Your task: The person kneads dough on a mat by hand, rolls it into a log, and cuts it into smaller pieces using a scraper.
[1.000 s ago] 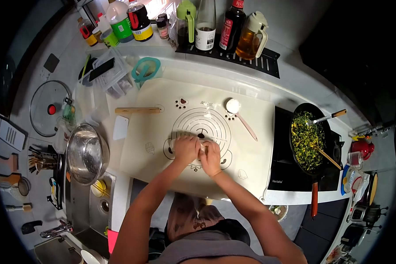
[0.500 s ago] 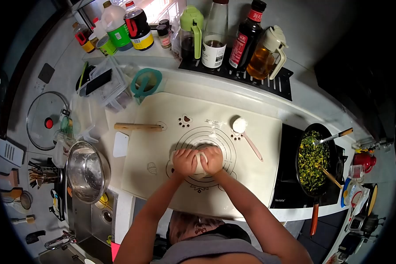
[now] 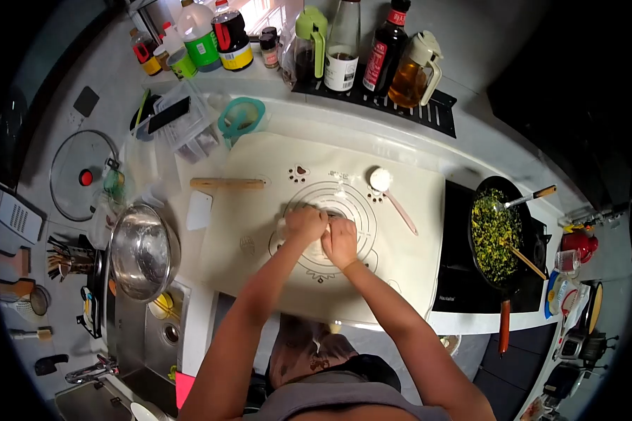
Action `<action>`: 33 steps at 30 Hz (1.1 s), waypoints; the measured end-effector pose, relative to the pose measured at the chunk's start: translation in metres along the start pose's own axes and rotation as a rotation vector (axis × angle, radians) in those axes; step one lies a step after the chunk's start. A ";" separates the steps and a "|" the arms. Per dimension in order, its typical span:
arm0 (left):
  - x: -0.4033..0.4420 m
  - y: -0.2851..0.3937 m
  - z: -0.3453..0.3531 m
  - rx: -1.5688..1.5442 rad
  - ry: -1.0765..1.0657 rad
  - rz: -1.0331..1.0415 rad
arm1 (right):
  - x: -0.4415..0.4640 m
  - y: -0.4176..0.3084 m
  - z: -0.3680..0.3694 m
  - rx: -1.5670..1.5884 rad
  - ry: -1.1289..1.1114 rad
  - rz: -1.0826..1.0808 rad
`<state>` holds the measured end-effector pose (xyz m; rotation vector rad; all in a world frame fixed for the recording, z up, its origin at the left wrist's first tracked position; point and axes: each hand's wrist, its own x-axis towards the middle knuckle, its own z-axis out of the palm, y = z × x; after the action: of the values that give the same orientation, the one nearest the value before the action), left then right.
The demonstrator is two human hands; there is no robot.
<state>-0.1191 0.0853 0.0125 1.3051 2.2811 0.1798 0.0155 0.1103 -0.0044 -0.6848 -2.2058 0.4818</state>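
Pale dough (image 3: pixel 314 254) lies on the cream printed mat (image 3: pixel 260 151), mostly covered by both hands. My left hand (image 3: pixel 307 224) is bent over its left and far side, fingers curled onto it. My right hand (image 3: pixel 340 242) wraps the dough's right side, close beside the left, its fingers pressed together. A scoop of white flour (image 3: pixel 380 179) with a pink handle rests on the mat beyond my right hand. The wooden rolling pin (image 3: pixel 227 183) lies across the mat's left edge, and a white scraper (image 3: pixel 199 210) is just below it.
A steel bowl (image 3: pixel 144 252) stands at the left by the sink (image 3: pixel 140 330). At the right, a pan (image 3: pixel 497 235) of chopped greens and yellow bits sits on the black stove (image 3: pixel 456 281). Bottles (image 3: pixel 377 63) and jugs line the back ledge.
My left hand has shifted from beside the dough to over its far side, and my right hand has turned inward against it. The camera view has also tilted and shifted.
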 end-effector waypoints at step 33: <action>0.007 -0.050 0.011 -0.262 0.585 0.084 | -0.006 -0.005 -0.010 0.047 0.039 0.042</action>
<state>-0.1552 0.0628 -0.0173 1.3291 2.5450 0.9668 0.0251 0.1036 0.0014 -0.7116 -2.1404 0.5351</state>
